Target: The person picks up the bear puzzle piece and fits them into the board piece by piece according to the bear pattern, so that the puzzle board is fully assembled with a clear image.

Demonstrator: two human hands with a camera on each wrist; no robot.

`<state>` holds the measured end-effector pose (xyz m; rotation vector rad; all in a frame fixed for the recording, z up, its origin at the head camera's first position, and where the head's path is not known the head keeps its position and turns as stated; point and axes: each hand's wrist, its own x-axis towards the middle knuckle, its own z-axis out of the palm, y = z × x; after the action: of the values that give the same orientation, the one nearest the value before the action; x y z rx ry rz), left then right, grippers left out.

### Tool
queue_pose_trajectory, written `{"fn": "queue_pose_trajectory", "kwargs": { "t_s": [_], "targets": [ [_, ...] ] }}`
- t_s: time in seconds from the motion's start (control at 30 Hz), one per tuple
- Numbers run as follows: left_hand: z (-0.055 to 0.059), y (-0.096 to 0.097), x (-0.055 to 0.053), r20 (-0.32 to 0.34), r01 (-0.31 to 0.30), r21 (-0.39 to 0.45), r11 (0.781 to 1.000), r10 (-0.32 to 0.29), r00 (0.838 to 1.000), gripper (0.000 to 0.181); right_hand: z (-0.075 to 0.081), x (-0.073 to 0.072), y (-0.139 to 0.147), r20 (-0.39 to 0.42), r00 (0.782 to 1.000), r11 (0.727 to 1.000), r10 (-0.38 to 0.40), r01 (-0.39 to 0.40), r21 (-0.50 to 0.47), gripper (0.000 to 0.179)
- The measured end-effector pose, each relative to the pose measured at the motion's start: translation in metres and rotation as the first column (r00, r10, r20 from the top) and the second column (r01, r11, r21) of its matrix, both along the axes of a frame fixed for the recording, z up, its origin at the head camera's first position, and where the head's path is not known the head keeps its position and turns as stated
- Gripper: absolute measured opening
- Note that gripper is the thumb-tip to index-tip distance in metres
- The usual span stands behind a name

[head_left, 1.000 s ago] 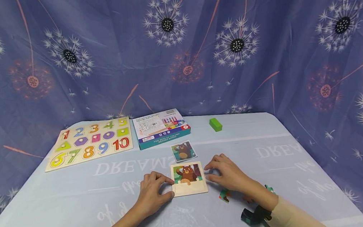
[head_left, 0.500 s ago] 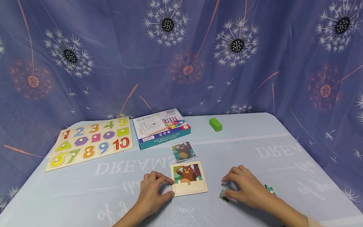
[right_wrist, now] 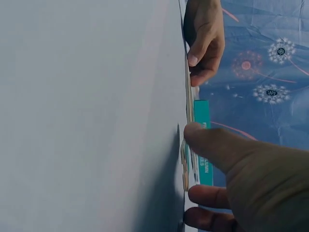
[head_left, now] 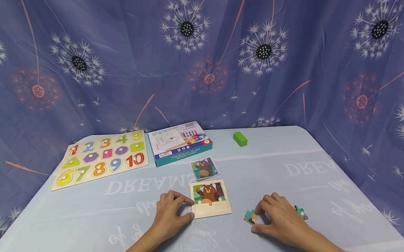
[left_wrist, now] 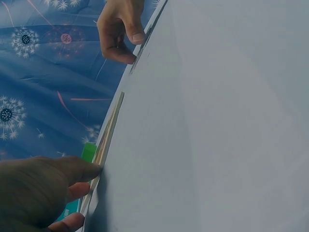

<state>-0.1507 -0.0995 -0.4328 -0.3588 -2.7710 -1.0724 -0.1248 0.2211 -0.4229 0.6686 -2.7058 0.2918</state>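
Observation:
A wooden puzzle board [head_left: 213,210] lies mid-table, with a bear picture filling its upper part and bare wood below. My left hand [head_left: 170,215] rests at its left edge, index finger and thumb touching the side. To the right, my right hand [head_left: 282,220] is low over the table beside a teal, orange and brown puzzle piece [head_left: 249,217]. Thumb and index finger stand apart close to that piece; no grip on it shows. Another teal piece [head_left: 301,212] peeks out behind the right hand. The palm hides the table beneath it.
A bear picture card [head_left: 204,168] lies just behind the board. Farther back are a number puzzle board [head_left: 100,159], a teal beaded-box set [head_left: 183,153] and a green block [head_left: 240,139]. A dandelion-print curtain [head_left: 196,62] hangs behind the table.
My right hand has left the puzzle board's right side, moved down and right to the loose pieces, then shifted slightly farther right. The left hand and board have stayed put.

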Motion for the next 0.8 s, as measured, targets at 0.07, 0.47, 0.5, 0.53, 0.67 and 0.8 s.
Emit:
{"fn": "queue_pose_trajectory", "kwargs": {
  "t_s": [0.07,0.47,0.5,0.53,0.67,0.8],
  "targets": [
    [-0.0002,0.0001,-0.0001,0.01,-0.003,0.0,1.0,0.003,1.0,0.022,-0.0007,0.0006,-0.0007,0.013,1.0,1.0,-0.012,0.012,0.005,0.037],
    [-0.001,0.0,-0.0005,0.016,-0.004,0.001,1.0,0.004,1.0,0.022,-0.0017,-0.003,-0.0009,0.032,0.998,0.999,-0.053,0.053,0.003,0.031],
    [-0.0013,0.0,-0.0005,0.014,-0.004,0.0,1.0,0.004,1.0,0.022,-0.0017,-0.0034,-0.0009,0.036,0.998,0.999,-0.052,0.052,-0.001,0.03],
    [-0.0015,0.0,-0.0006,0.013,-0.004,0.0,1.0,0.004,1.0,0.022,-0.0018,-0.0037,-0.0008,0.039,0.998,0.999,-0.052,0.052,-0.006,0.03],
    [-0.0016,0.0,-0.0006,0.011,-0.006,-0.003,1.0,0.006,1.0,0.022,-0.0029,-0.0048,0.0001,0.048,0.998,0.998,-0.049,0.051,-0.031,0.026],
    [-0.0017,0.0,-0.0006,0.01,-0.007,-0.001,1.0,0.007,1.0,0.022,-0.0044,-0.0057,0.0011,0.038,0.998,0.998,-0.043,0.045,-0.052,0.026]
  ]
}}
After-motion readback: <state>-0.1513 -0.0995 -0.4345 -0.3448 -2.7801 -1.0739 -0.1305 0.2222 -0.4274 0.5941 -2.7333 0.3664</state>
